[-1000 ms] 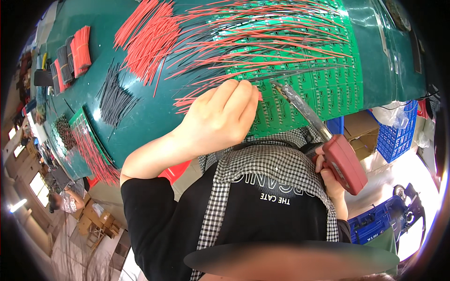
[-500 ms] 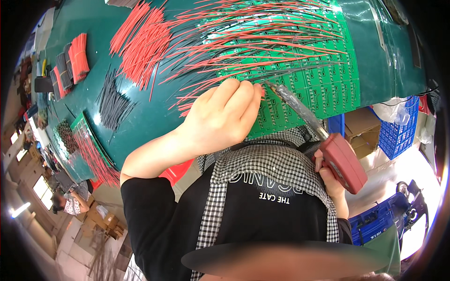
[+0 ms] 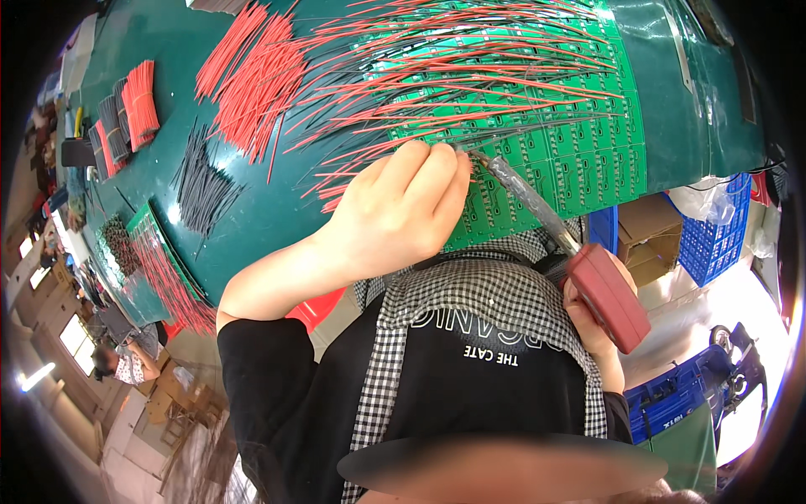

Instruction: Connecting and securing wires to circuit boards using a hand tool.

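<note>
Left fingers (image 3: 430, 172) are bent, right fingers (image 3: 573, 296) curled.

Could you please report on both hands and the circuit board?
Left hand at green circuit board, hold hidden. Right hand holding red-handled soldering iron, tip near left fingers. Red and black wires across board.

The left hand (image 3: 405, 206) partly hides the green circuit boards (image 3: 581, 165).

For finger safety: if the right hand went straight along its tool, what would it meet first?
Probably red and black wires, reached by the tip of the red tool before the right hand; the left hand is close beside that line; depth is unclear.
</note>
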A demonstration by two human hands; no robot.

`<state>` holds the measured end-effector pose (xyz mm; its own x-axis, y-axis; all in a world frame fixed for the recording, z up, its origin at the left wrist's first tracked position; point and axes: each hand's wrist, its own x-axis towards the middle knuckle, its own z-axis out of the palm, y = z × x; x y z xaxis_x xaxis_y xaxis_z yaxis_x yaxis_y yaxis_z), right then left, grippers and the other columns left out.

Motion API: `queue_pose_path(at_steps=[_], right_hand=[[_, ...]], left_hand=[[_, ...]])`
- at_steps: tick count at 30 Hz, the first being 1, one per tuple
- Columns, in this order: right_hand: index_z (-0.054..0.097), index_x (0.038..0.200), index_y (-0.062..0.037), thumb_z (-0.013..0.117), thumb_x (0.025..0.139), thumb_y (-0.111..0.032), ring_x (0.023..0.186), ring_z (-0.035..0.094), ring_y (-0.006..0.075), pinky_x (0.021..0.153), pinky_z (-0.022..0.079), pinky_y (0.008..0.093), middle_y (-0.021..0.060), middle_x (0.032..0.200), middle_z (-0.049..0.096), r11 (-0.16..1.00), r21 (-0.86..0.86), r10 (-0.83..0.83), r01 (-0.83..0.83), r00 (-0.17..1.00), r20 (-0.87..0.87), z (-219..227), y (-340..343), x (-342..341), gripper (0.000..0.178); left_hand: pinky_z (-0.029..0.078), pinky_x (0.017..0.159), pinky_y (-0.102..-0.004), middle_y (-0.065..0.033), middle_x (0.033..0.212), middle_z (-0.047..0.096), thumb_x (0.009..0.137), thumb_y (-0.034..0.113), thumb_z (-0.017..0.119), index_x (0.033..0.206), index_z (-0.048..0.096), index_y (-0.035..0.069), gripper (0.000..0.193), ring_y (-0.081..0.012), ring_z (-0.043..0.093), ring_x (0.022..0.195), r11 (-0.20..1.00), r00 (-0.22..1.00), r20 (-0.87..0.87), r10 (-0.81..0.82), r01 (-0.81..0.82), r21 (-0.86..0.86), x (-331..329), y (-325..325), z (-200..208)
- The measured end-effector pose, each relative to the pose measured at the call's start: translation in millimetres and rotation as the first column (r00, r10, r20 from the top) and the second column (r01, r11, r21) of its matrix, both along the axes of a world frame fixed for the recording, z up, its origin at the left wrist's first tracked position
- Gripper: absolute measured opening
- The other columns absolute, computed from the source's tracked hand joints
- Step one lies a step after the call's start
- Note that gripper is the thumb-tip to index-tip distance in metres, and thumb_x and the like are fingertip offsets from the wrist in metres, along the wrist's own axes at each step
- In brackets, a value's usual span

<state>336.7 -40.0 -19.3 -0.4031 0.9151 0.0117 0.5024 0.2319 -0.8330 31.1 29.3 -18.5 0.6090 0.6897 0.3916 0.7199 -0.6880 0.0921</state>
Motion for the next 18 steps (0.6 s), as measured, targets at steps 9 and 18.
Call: queue_pose_path(at_steps=[9,18], right_hand=[[0.062,0.109,-0.0023,0.076,0.070,-0.012,0.086,0.067,0.0299,0.071,0.053,0.0350,0.0158,0.104,0.066,0.979,-0.147,-0.127,0.140,0.987,0.094,-14,-25,14,0.042],[0.067,0.095,-0.0076,0.070,0.064,0.000,0.080,0.066,0.0274,0.071,0.053,0.0326,0.0086,0.093,0.067,0.911,-0.266,-0.331,0.317,0.944,-0.010,-4,-16,4,0.032]], left_hand=[[0.043,0.050,-0.0218,-0.0060,0.082,0.054,0.067,0.003,0.065,0.082,0.063,-0.003,0.016,-0.0140,0.053,0.069,0.999,0.999,-0.029,0.035,-0.035,0.004,4,-2,2],[0.052,0.054,-0.0265,-0.0107,0.078,0.061,0.060,0.004,0.069,0.092,0.068,-0.007,0.034,-0.0192,0.061,0.064,0.992,0.997,0.074,0.012,-0.021,0.122,10,-12,22]])
